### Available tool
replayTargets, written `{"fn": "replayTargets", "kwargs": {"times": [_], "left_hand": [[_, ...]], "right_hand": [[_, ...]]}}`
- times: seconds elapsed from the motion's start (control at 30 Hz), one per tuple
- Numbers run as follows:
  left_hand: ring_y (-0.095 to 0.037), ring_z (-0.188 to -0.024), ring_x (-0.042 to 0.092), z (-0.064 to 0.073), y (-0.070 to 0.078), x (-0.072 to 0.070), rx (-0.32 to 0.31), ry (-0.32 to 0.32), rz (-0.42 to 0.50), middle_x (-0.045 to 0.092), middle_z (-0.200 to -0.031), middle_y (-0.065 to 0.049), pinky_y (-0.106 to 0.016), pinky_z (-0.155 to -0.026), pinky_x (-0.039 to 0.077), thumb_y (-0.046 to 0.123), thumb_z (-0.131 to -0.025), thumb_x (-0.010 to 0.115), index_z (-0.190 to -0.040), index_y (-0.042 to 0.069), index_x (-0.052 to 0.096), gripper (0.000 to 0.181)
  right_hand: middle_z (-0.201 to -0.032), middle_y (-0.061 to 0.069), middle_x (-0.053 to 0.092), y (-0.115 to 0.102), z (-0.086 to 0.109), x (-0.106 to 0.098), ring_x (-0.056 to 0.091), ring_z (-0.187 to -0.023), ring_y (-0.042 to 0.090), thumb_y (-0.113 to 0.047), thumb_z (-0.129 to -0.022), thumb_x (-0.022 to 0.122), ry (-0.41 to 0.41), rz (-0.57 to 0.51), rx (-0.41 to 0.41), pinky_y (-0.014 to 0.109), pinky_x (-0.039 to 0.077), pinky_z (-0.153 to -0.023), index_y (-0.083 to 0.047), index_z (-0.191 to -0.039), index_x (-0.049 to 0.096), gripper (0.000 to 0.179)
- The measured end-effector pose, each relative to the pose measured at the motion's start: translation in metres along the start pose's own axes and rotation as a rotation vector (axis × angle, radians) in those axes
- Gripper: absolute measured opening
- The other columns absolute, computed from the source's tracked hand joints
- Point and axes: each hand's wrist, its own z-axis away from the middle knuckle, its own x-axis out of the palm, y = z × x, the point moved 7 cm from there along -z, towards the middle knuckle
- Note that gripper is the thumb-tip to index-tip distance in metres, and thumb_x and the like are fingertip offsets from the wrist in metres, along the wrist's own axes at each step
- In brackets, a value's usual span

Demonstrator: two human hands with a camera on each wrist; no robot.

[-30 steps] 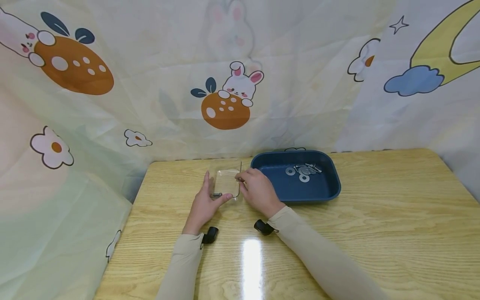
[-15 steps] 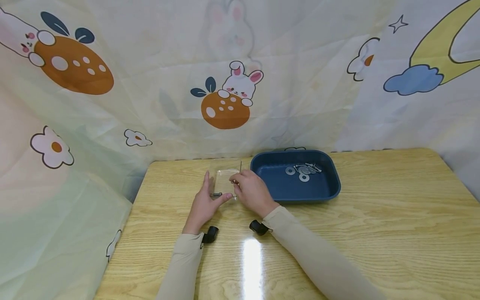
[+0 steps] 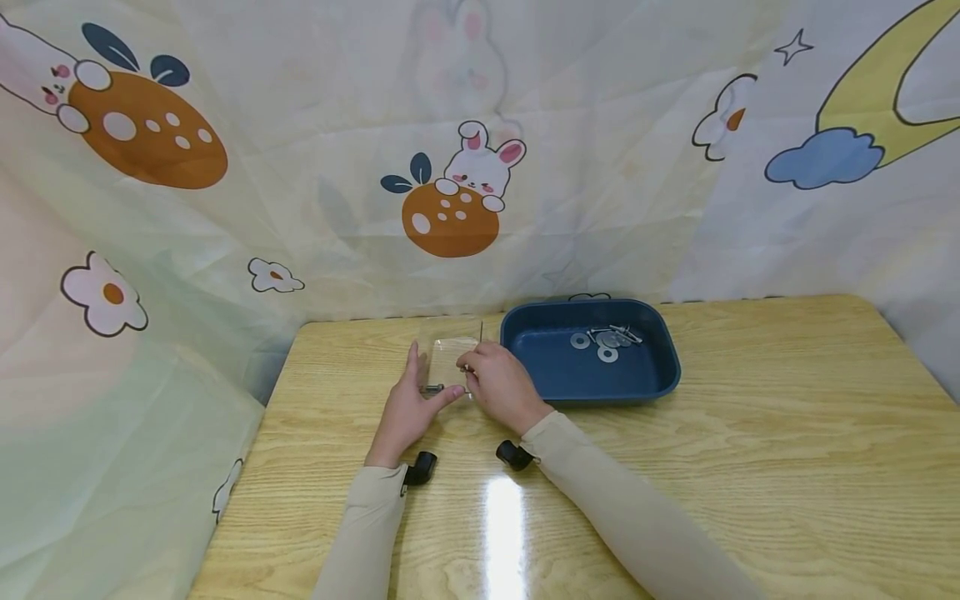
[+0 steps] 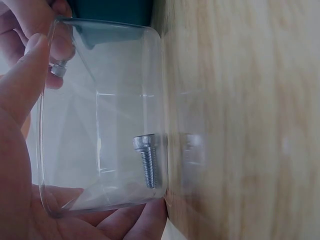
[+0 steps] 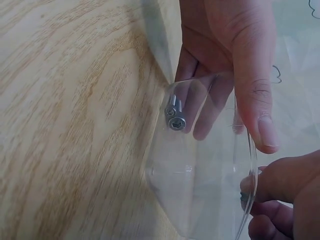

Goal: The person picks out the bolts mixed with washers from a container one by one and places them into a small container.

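A clear plastic box stands on the table, with two socket-head screws lying together at its left end. My left hand holds this box, thumb along the near rim and fingers around the left side. My right hand is over the box's right part, its fingertips just inside the rim. Between its thumb and fingers it pinches a small silvery screw, mostly hidden by the fingers. In the right wrist view the two lying screws show their heads through the clear wall.
Right behind the right hand sits a dark blue tray, with washers and several screws at its back right. A printed cloth hangs behind the wooden table.
My right hand has shifted left from the box's right edge to over its inside, carrying the small screw. My left hand and the box have stayed in place.
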Motion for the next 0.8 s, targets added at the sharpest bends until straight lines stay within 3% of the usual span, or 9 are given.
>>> {"fn": "replayTargets", "kwargs": {"times": [0.37,0.67,0.8], "left_hand": [[-0.025,-0.13,0.036,-0.0009,0.0002,0.0014,-0.007,-0.001,-0.005,0.027,-0.149,-0.011,-0.044,-0.105,0.031,0.068,-0.071,0.063,-0.147,0.03,-0.009,0.112],[-0.025,-0.131,0.036,0.0003,-0.0007,0.0021,-0.007,0.002,0.018,0.026,-0.15,-0.011,-0.044,-0.105,0.03,0.054,-0.077,0.068,-0.147,0.031,-0.01,0.107],[-0.025,-0.131,0.035,0.001,-0.0001,0.0011,-0.006,-0.002,0.021,0.025,-0.15,-0.011,-0.044,-0.106,0.03,0.057,-0.076,0.067,-0.147,0.031,-0.01,0.108]], "right_hand": [[-0.085,0.001,0.064,0.0008,0.0002,0.0021,0.057,-0.08,0.016,-0.005,-0.081,0.066,-0.018,0.011,0.008,0.031,0.048,-0.076,-0.008,-0.092,0.071,0.012],[-0.085,-0.001,0.063,0.0017,0.0012,-0.0012,0.055,-0.082,0.014,-0.008,-0.082,0.066,-0.013,-0.008,0.006,0.029,0.048,-0.075,-0.01,-0.093,0.071,0.012],[-0.088,-0.001,0.063,0.0018,0.001,-0.005,0.055,-0.085,0.015,-0.01,-0.084,0.065,-0.024,-0.009,0.012,0.029,0.048,-0.077,-0.011,-0.095,0.071,0.013]]}}
